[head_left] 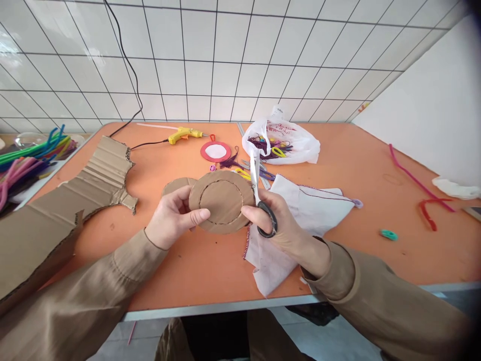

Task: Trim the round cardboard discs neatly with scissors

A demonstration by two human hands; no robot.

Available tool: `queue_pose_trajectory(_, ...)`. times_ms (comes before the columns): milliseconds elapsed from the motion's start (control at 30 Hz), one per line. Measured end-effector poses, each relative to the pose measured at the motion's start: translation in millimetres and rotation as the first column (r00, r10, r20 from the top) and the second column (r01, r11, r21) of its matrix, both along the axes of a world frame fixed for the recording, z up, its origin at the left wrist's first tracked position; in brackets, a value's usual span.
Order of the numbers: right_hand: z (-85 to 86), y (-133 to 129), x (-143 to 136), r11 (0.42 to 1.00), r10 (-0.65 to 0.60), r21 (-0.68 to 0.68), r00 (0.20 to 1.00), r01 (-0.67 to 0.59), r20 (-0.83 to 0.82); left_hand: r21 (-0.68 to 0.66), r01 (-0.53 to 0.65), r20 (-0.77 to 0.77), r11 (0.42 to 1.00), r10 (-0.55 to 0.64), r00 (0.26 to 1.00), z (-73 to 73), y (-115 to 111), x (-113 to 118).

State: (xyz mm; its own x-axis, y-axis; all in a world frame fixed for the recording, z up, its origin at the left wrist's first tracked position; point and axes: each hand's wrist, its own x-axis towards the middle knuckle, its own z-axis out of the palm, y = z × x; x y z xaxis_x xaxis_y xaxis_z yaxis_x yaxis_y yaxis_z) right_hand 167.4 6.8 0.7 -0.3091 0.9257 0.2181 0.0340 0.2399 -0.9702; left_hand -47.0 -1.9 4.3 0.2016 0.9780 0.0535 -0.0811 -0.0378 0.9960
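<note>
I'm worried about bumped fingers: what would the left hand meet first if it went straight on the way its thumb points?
Past the cardboard disc it grips, the left hand would probably meet the right hand first, at the thumb, with the scissors close by; depth is unclear.

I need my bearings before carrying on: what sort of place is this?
Probably a craft workspace: a yellow glue gun lies on the orange table, what look like bundled pipe cleaners sit at left, and scissors are held beside a cardboard disc.
</note>
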Motion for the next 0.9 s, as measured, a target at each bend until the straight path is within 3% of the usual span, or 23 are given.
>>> queue_pose_trajectory(133,1.2,-0.5,-1.4,0.999,-0.031,0.027,0.999,0.031,0.007,-0.088,0.13,-0.071,0.988,-0.136,0.988,-6.1,0.2,0.8)
queue_pose_trajectory(233,3.2,0.3,-0.1,0.999,-0.03,0.042,0.999,0.029,0.018,-0.136,0.159,-0.175,0.978,-0.181,0.968,-7.1,-1.1,-0.1)
queue_pose_trajectory(333,4.1,2.3,3.9,0.988,-0.128,0.093,0.991,0.123,0.043,-0.057,0.131,-0.312,0.99,-0.143,0.939,-3.2,-2.5,-2.5)
queue_pose_trajectory(433,3.2,3.6,7.4,0.98,-0.147,0.145,0.987,0.137,0.06,0.051,0.045,-0.394,0.998,-0.021,0.919,1.1,-2.8,-4.0)
queue_pose_trajectory(533,1.3,2.9,7.5,0.984,-0.094,0.156,0.995,0.088,0.037,0.069,0.012,-0.292,0.998,0.009,0.956,0.4,-0.9,-3.9)
queue_pose_trajectory(667,-0.7,1.7,4.9,0.983,-0.116,0.139,0.993,0.119,-0.027,0.044,0.129,-0.075,0.991,-0.126,0.989,-5.6,2.6,-2.7)
queue_pose_trajectory(767,-1.0,2.5,4.9,0.98,-0.153,0.124,0.988,0.154,-0.018,0.017,0.217,-0.096,0.976,-0.214,0.972,-8.4,3.5,-2.7)
queue_pose_trajectory(900,-0.6,2.5,7.7,0.966,-0.149,0.215,0.989,0.145,0.0,0.025,0.122,-0.179,0.992,-0.116,0.977,-8.0,3.1,-4.7)
